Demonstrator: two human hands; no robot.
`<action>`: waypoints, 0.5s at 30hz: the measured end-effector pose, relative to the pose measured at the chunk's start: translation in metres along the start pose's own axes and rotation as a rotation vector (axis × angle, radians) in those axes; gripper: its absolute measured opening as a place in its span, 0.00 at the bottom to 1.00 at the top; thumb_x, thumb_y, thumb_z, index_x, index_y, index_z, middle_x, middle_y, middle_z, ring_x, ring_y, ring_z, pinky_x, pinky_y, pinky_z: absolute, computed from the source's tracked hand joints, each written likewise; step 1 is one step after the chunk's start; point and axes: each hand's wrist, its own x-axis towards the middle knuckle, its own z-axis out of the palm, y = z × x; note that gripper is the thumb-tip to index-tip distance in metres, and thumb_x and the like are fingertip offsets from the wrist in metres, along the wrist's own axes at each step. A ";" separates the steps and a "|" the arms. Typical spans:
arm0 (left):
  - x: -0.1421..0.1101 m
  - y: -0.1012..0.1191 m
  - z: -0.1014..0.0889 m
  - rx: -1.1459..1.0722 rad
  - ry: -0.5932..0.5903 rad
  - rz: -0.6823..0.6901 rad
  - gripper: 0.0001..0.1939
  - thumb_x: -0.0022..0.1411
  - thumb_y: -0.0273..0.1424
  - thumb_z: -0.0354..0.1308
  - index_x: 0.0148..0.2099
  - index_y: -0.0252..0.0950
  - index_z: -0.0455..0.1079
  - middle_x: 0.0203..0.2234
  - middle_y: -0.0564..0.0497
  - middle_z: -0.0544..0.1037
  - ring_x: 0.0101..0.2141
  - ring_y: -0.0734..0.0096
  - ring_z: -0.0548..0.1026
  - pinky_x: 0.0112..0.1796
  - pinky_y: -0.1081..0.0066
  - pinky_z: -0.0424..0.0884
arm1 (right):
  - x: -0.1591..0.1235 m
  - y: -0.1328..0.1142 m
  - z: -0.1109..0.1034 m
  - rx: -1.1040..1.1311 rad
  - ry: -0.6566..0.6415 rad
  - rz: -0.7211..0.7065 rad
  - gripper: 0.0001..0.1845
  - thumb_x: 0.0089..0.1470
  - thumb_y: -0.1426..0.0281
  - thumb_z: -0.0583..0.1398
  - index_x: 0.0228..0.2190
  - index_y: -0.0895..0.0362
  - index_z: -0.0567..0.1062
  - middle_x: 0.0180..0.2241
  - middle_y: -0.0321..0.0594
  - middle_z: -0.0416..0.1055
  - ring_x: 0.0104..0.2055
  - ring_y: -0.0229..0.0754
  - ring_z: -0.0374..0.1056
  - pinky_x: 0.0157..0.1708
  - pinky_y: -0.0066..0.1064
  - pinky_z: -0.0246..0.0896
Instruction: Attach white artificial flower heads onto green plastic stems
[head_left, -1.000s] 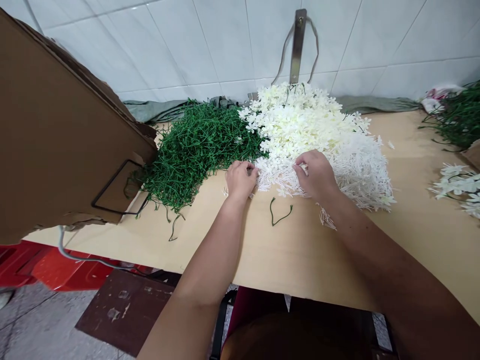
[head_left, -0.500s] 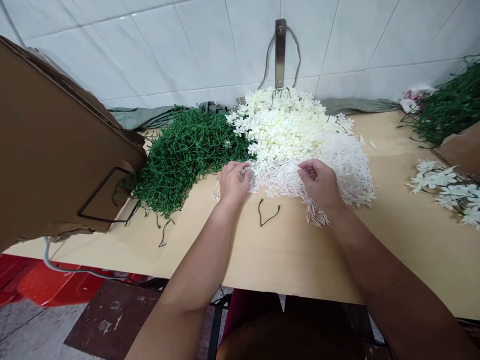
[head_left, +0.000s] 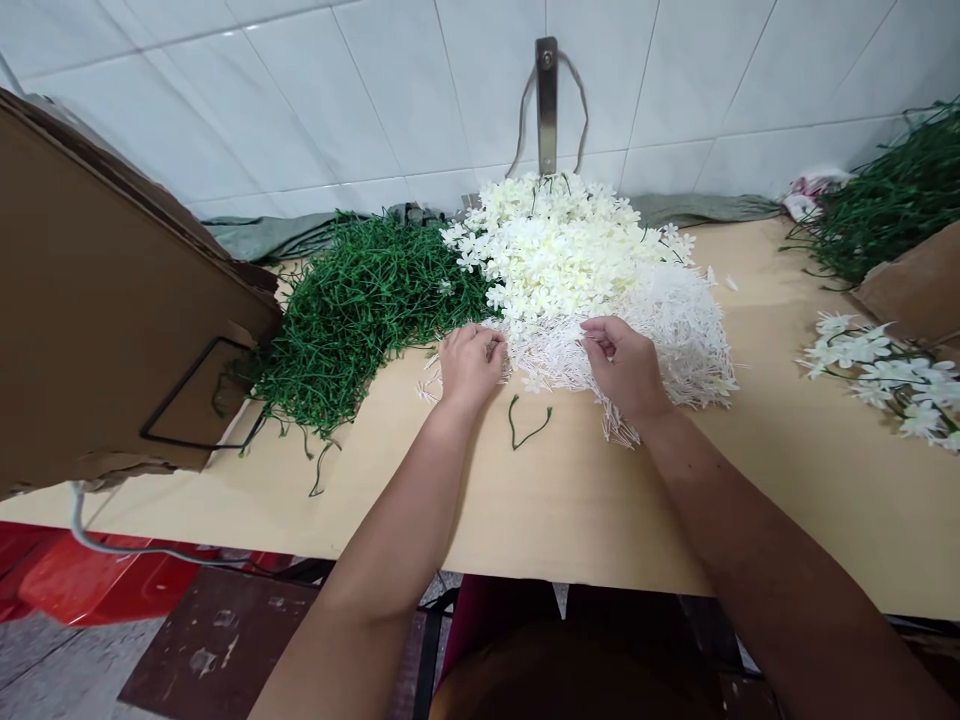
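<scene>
My left hand is curled at the left edge of a heap of thin white plastic pieces; whatever its fingers hold is hidden. My right hand pinches thumb and forefinger together over the same heap, on something too small to make out. Behind both hands rises a mound of white artificial flowers. Left of it lies a pile of green plastic stems, close to my left hand. One bent green stem rests on the table between my forearms.
A large cardboard box stands at the left on the table. At the right are finished-looking white flower sprays, more green stems and a piece of cardboard. A metal bracket stands against the tiled wall.
The view has shifted slightly, so everything sits a little further left. My left hand has curled in more with its knuckles up; my right hand keeps its pinch over the white pieces.
</scene>
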 end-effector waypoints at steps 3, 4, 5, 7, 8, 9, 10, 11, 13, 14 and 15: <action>0.000 0.001 0.000 -0.007 -0.043 0.024 0.09 0.58 0.32 0.55 0.42 0.43 0.73 0.43 0.48 0.75 0.48 0.58 0.68 0.49 0.59 0.57 | 0.000 0.003 0.000 -0.012 -0.026 0.000 0.12 0.50 0.72 0.56 0.38 0.56 0.75 0.29 0.39 0.77 0.31 0.42 0.73 0.37 0.37 0.69; 0.000 0.001 0.001 -0.004 -0.054 0.025 0.09 0.58 0.32 0.55 0.42 0.43 0.73 0.43 0.48 0.75 0.48 0.57 0.68 0.49 0.58 0.58 | -0.001 0.003 0.000 -0.027 -0.032 -0.015 0.13 0.51 0.72 0.56 0.39 0.57 0.75 0.29 0.40 0.77 0.32 0.42 0.74 0.37 0.38 0.69; 0.000 0.001 0.001 -0.002 -0.057 0.021 0.09 0.58 0.32 0.55 0.41 0.43 0.73 0.42 0.47 0.75 0.47 0.57 0.68 0.49 0.58 0.58 | -0.001 0.003 0.000 -0.045 -0.037 -0.036 0.13 0.52 0.72 0.55 0.39 0.57 0.76 0.30 0.41 0.78 0.33 0.43 0.74 0.38 0.38 0.69; 0.000 0.000 0.001 -0.004 -0.048 0.005 0.07 0.59 0.31 0.54 0.38 0.42 0.73 0.40 0.48 0.75 0.46 0.58 0.68 0.49 0.58 0.58 | -0.002 0.002 0.000 -0.089 -0.045 -0.083 0.14 0.53 0.71 0.55 0.40 0.57 0.76 0.33 0.43 0.78 0.35 0.44 0.74 0.38 0.37 0.69; 0.000 -0.001 0.001 -0.011 -0.035 -0.003 0.06 0.59 0.31 0.55 0.37 0.42 0.73 0.39 0.48 0.75 0.46 0.58 0.69 0.49 0.59 0.58 | -0.002 0.001 0.000 -0.111 -0.045 -0.105 0.14 0.53 0.71 0.54 0.39 0.57 0.76 0.35 0.44 0.78 0.35 0.44 0.74 0.38 0.37 0.68; 0.000 -0.002 0.000 -0.021 -0.016 -0.009 0.06 0.59 0.31 0.54 0.36 0.42 0.72 0.39 0.48 0.75 0.46 0.59 0.69 0.49 0.59 0.59 | -0.002 -0.001 -0.001 -0.130 -0.042 -0.125 0.14 0.53 0.70 0.54 0.39 0.57 0.76 0.35 0.44 0.78 0.35 0.44 0.73 0.37 0.37 0.68; 0.001 -0.003 -0.001 -0.036 0.012 -0.013 0.05 0.59 0.31 0.54 0.36 0.41 0.72 0.39 0.48 0.75 0.46 0.59 0.69 0.48 0.60 0.59 | -0.002 -0.002 -0.001 -0.146 -0.036 -0.140 0.13 0.53 0.70 0.54 0.38 0.57 0.76 0.35 0.45 0.77 0.34 0.44 0.73 0.36 0.37 0.68; 0.001 -0.004 -0.003 -0.057 0.048 -0.019 0.05 0.59 0.32 0.54 0.36 0.40 0.71 0.39 0.48 0.75 0.46 0.60 0.69 0.48 0.60 0.59 | -0.002 -0.003 -0.002 -0.156 -0.029 -0.148 0.13 0.53 0.70 0.54 0.37 0.57 0.77 0.35 0.45 0.77 0.33 0.44 0.72 0.35 0.37 0.67; 0.003 -0.006 -0.006 -0.145 0.135 -0.036 0.05 0.60 0.32 0.53 0.35 0.39 0.70 0.38 0.47 0.74 0.44 0.62 0.70 0.48 0.61 0.60 | -0.001 -0.004 -0.002 -0.160 -0.016 -0.140 0.12 0.52 0.70 0.54 0.34 0.58 0.76 0.31 0.45 0.76 0.31 0.43 0.70 0.33 0.36 0.66; 0.004 -0.006 -0.007 -0.230 0.176 -0.054 0.05 0.59 0.32 0.53 0.35 0.38 0.69 0.37 0.48 0.75 0.42 0.63 0.71 0.47 0.62 0.62 | -0.001 -0.004 -0.002 -0.155 -0.014 -0.124 0.11 0.52 0.70 0.54 0.32 0.58 0.76 0.30 0.44 0.75 0.30 0.42 0.69 0.33 0.36 0.65; 0.004 -0.006 -0.009 -0.350 0.211 -0.088 0.05 0.59 0.32 0.53 0.34 0.38 0.68 0.35 0.48 0.74 0.40 0.65 0.71 0.45 0.64 0.63 | 0.000 -0.003 -0.002 -0.146 -0.014 -0.103 0.10 0.51 0.70 0.54 0.30 0.58 0.75 0.28 0.42 0.75 0.29 0.42 0.68 0.32 0.35 0.64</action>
